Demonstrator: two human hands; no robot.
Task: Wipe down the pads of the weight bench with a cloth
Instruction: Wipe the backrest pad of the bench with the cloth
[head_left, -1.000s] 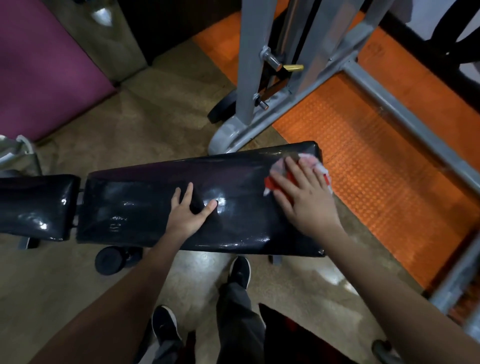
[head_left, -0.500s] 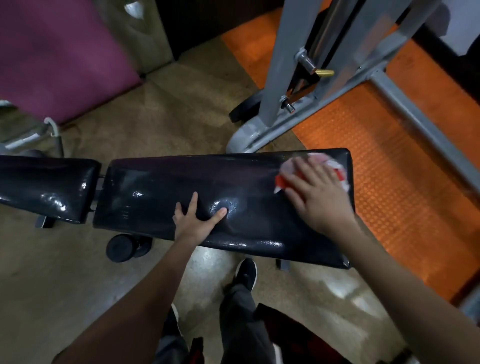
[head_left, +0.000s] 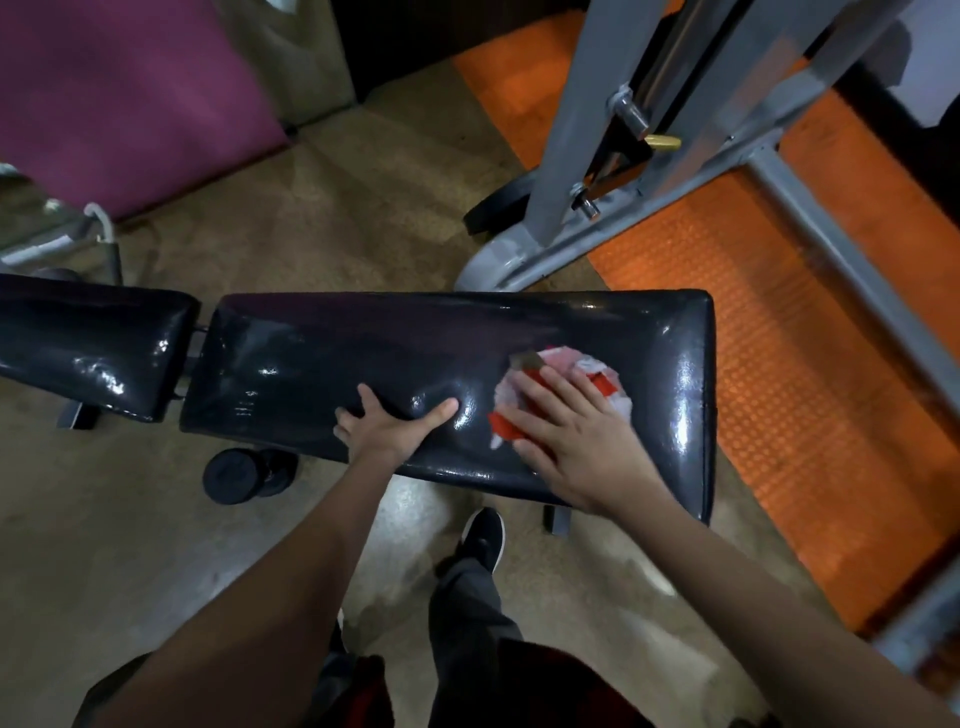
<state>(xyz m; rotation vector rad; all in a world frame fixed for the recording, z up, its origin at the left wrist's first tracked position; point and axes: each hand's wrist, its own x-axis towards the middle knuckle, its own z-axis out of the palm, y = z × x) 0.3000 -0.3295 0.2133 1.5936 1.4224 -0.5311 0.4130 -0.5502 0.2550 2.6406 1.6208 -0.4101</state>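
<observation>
Sliding nearer the pad's near edge than a second ago, the right hand (head_left: 571, 441), fingers spread flat, presses the red-and-white cloth (head_left: 566, 387) onto the long black pad (head_left: 415, 353) right of centre frame; wiping continues. The left hand (head_left: 387, 423) braces beside it, fingers splayed. Smaller pad (head_left: 93, 343) left looks untouched; dumbbell (head_left: 244, 475) lies below

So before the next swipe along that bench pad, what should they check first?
1. Cloth flat under the right hand: ok.
2. Left hand braced on the long pad: ok.
3. Path leftward along the pad free: not ok, the left hand lies in it.
4. Short pad wiped yet: cannot tell.
5. Footing clear of the dumbbell: ok.
</observation>
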